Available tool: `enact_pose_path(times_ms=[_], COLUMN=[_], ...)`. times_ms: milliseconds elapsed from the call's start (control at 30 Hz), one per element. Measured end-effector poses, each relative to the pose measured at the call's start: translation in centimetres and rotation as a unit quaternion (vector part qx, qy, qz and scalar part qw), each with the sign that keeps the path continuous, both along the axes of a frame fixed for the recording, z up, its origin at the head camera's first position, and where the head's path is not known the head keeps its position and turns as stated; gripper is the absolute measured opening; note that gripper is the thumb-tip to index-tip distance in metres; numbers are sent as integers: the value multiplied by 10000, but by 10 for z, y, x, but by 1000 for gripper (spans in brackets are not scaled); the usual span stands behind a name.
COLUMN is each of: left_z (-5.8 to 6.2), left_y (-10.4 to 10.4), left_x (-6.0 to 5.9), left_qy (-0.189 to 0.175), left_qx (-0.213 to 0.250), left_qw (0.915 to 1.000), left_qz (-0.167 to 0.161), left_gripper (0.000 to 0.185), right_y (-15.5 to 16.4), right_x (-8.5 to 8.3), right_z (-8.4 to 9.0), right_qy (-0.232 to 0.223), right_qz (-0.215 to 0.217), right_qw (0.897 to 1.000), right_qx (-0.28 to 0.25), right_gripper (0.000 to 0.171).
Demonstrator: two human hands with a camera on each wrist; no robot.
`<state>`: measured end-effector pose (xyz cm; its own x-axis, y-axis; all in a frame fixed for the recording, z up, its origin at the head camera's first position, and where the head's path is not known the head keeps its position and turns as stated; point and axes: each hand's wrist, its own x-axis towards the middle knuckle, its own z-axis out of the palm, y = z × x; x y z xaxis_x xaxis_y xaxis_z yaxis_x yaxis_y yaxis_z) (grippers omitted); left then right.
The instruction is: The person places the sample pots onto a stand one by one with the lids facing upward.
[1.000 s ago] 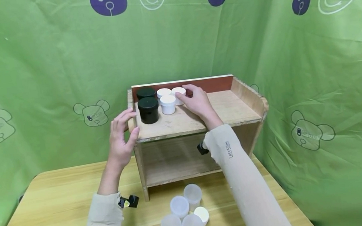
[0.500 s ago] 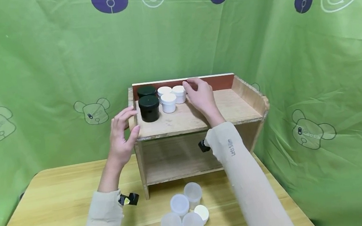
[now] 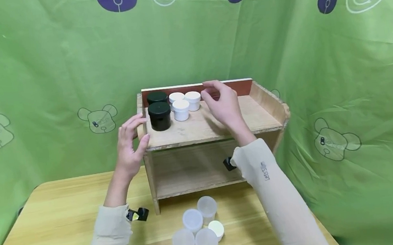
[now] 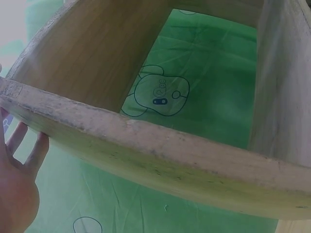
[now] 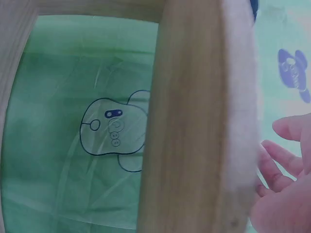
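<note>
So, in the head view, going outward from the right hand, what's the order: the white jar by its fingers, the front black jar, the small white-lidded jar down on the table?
1. White jar, on the shelf top, just left of the right hand.
2. Front black jar, farther left on the shelf.
3. White-lidded jar, down on the table among the clear jars.

The head camera looks forward and slightly down from above the table (image 3: pixel 65 218), taking in the whole wooden shelf (image 3: pixel 211 127) at 12 o'clock, both forearms, and the green cloth backdrop (image 3: pixel 48 66) behind. The left wrist camera sits very near the shelf's front edge (image 4: pixel 160 150), facing up and through the open frame to the backdrop. The right wrist camera is also pressed close, its view split by a blurred shelf board (image 5: pixel 199 116). All three views share the shelf and the bear-printed cloth.
</note>
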<state>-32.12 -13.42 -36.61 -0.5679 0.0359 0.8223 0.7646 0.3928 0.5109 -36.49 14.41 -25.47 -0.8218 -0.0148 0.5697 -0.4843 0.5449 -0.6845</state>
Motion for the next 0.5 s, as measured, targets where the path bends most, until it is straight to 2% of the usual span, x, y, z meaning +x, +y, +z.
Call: enact_pose_path(times_ms=[267, 500], left_z=[-1, -1], left_y=[1, 0], left_x=[1, 1], left_qy=[-95, -123], left_qx=[63, 56], left_qw=[9999, 9999], left_qz=[-40, -33], left_gripper=[46, 46], right_y=[8, 10], right_x=[31, 65], right_z=[-5, -12], right_qy=[137, 246], right_qz=[629, 1232], right_qw=[9979, 9906], right_qx=[83, 550], right_gripper=[30, 29])
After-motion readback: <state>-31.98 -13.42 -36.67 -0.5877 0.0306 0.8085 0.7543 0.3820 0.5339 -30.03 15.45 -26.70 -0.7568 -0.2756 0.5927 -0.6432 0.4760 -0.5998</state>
